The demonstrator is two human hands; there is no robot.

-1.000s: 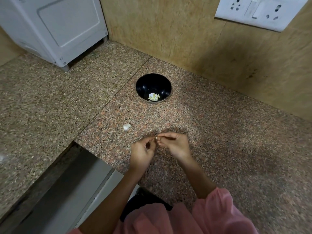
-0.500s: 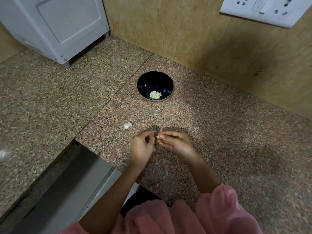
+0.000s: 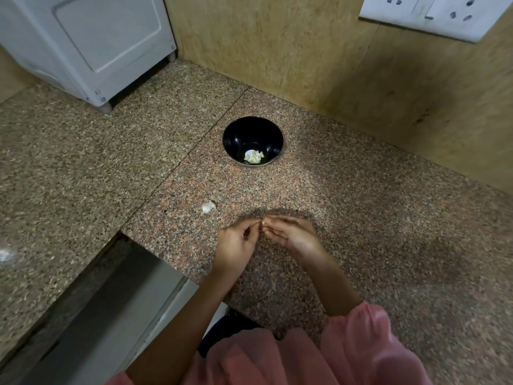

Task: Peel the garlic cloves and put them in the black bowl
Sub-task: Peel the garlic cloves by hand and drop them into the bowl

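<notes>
over the counter (image 3: 361,218), left hand (image 3: 236,245), right hand (image 3: 294,234) still pinching one clove (image 3: 263,222)

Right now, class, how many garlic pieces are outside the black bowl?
2. One pale piece lies on the counter, left of the left hand. One small piece is pinched between the left hand and the right hand. Others may hide in the palms.

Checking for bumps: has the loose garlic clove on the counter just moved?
No. The loose garlic clove lies at the same spot relative to the black bowl.
</notes>
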